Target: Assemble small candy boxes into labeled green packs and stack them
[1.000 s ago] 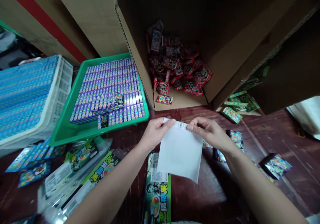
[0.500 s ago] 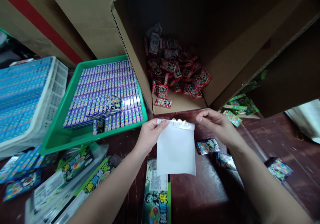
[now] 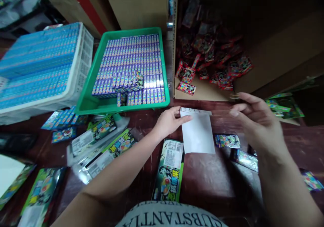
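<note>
My left hand (image 3: 170, 121) pinches the top left edge of a white sticker sheet (image 3: 198, 132), which hangs over the dark red table with its top strip folded over. My right hand (image 3: 255, 119) is raised to the right of the sheet, apart from it. A small, thin, clear sticker (image 3: 234, 96), partly blurred, clings to its index fingertip; the thumb is a little apart below. Beneath the sheet's left edge lies a flat green and black candy package (image 3: 169, 169). Small purple candy boxes (image 3: 227, 141) lie on the table between the sheet and my right forearm.
A green tray (image 3: 83, 104) holds rows of purple boxes, and a white basket (image 3: 83, 51) holds blue ones. Right of them stands an open cardboard box (image 3: 202, 93) with red packets inside. Flat candy packages (image 3: 106, 152) and loose blue boxes (image 3: 63, 134) lie at left.
My right hand has moved away from the sheet's top edge, up and right, with a clear sticker at its fingertip. The sheet's top strip now shows folded. The view has shifted left and down.
</note>
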